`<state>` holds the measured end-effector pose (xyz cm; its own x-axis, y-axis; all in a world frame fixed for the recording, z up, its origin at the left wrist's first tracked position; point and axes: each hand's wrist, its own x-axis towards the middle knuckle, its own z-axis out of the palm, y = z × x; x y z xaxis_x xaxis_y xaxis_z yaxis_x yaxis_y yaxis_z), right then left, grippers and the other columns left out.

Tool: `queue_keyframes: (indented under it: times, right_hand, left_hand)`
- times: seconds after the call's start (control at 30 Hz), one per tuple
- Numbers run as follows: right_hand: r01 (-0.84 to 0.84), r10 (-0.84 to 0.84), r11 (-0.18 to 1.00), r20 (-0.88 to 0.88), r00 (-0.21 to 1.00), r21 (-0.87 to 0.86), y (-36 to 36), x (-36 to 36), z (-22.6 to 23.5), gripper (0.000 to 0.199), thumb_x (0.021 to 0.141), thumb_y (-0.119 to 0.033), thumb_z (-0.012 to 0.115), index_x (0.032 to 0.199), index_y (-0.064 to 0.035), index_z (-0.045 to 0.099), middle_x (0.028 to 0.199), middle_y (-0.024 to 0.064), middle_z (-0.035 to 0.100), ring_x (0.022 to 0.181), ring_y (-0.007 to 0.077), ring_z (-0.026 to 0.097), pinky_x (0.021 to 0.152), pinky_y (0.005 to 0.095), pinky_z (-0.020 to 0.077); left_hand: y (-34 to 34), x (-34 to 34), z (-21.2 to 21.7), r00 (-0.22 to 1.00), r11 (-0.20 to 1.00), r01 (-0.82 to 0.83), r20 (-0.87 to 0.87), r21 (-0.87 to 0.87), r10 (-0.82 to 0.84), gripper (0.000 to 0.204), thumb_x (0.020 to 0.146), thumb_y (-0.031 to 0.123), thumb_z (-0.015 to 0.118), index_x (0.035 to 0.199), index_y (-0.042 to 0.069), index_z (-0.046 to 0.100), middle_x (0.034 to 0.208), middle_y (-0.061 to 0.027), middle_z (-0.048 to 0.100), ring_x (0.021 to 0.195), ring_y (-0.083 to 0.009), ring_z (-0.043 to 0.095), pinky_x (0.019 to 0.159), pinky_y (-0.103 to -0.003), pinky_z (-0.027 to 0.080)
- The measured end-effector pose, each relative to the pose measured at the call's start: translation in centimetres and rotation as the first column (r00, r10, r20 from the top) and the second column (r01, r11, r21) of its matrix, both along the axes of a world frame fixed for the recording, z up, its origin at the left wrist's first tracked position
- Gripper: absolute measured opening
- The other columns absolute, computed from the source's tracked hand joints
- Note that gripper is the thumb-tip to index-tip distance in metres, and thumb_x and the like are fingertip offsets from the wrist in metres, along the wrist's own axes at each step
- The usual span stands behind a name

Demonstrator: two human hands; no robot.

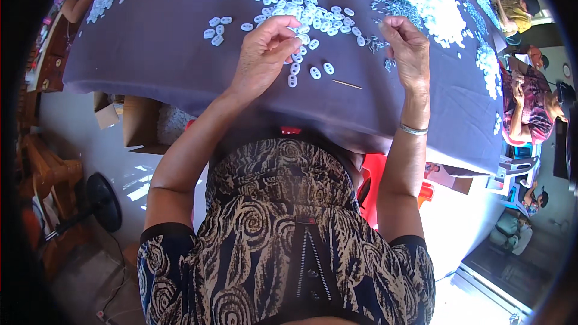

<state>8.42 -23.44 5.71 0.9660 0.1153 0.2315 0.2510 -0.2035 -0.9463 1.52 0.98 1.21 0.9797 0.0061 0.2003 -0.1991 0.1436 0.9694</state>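
Note:
My left hand point(265, 51) is raised over the near side of the table, with its fingers curled and the thumb close to the forefinger. White oval pieces with two holes point(313, 15) lie just beyond its fingertips; whether one is between them I cannot make out. My right hand point(409, 51) is held in a pinch beside a scatter of small metal screw-like pieces point(376, 43). Anything within that pinch is too small to name. Several loose oval pieces point(315, 73) and a thin wooden stick point(347, 84) lie between the hands, toward the near edge.
A dark cloth point(162, 48) covers the table. A large heap of small white pieces point(430, 3) spreads at the far right, with more metal pieces point(400, 9) beside it. Another person's arm point(75, 6) rests at the far left. An open cardboard box point(141, 123) stands below the left edge.

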Motion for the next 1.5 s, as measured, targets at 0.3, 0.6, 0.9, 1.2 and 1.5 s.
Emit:
queue_keyframes:
  times: [0.3, 0.6, 0.9, 1.2, 1.5]
  right_hand:
    - [0.057, 0.001, 0.900, 0.133, 0.991, -0.432, -1.9, 0.5, -0.3, 0.007, 0.081, -0.008, 0.067, 0.084, -0.0015, 0.066, 0.068, -0.0052, 0.056, 0.061, 0.0025, 0.046, 0.052, 0.0193, 0.0366]
    - [-0.084, 0.103, 0.797, -0.002, 0.995, -0.599, -1.8, -0.2, 1.3, 0.012, 0.080, -0.012, 0.066, 0.085, -0.0014, 0.065, 0.065, 0.0007, 0.060, 0.062, 0.0055, 0.052, 0.057, 0.0217, 0.0431]
    - [0.051, 0.045, 0.810, 0.150, 0.988, -0.585, -3.1, 0.1, -2.1, 0.011, 0.078, -0.008, 0.067, 0.087, -0.0022, 0.065, 0.074, 0.0041, 0.062, 0.066, 0.0089, 0.058, 0.062, 0.0241, 0.0467]
    - [0.072, 0.100, 0.712, 0.202, 0.974, -0.698, -1.7, 0.3, -2.9, 0.012, 0.077, -0.009, 0.068, 0.085, -0.0014, 0.063, 0.081, 0.0087, 0.062, 0.066, 0.0208, 0.060, 0.062, 0.0317, 0.0476]
    - [0.026, 0.162, 0.717, 0.203, 0.966, -0.696, -1.1, 1.0, -3.0, 0.010, 0.079, -0.008, 0.064, 0.084, 0.0002, 0.061, 0.072, 0.0114, 0.060, 0.064, 0.0212, 0.059, 0.060, 0.0327, 0.0462]
  left_hand:
    - [0.3, 0.1, -0.3, 0.997, 0.998, -0.068, -0.026, 0.011, 0.068, 0.024, 0.086, 0.000, 0.061, 0.109, 0.005, 0.058, 0.085, -0.0024, 0.058, 0.075, -0.0076, 0.056, 0.061, -0.022, 0.046]
    - [0.0, 0.4, -0.6, 0.996, 0.996, -0.088, -0.015, 0.033, 0.088, 0.023, 0.085, 0.003, 0.062, 0.108, 0.005, 0.057, 0.085, -0.0005, 0.060, 0.074, -0.0063, 0.058, 0.058, -0.021, 0.047]
    - [0.2, 0.6, -1.0, 0.992, 0.994, -0.105, -0.066, 0.022, 0.107, 0.024, 0.082, -0.002, 0.062, 0.106, 0.004, 0.058, 0.086, -0.0023, 0.059, 0.074, -0.0077, 0.057, 0.057, -0.022, 0.047]
    - [0.0, 0.6, -0.9, 0.992, 0.994, -0.110, -0.053, 0.028, 0.111, 0.023, 0.083, -0.001, 0.062, 0.105, 0.004, 0.058, 0.086, -0.0019, 0.059, 0.074, -0.0069, 0.057, 0.057, -0.022, 0.047]
    - [0.0, 0.6, -1.0, 0.995, 0.995, -0.085, -0.043, 0.043, 0.087, 0.020, 0.084, 0.001, 0.061, 0.104, 0.004, 0.058, 0.086, -0.0008, 0.059, 0.073, -0.0058, 0.056, 0.057, -0.021, 0.047]
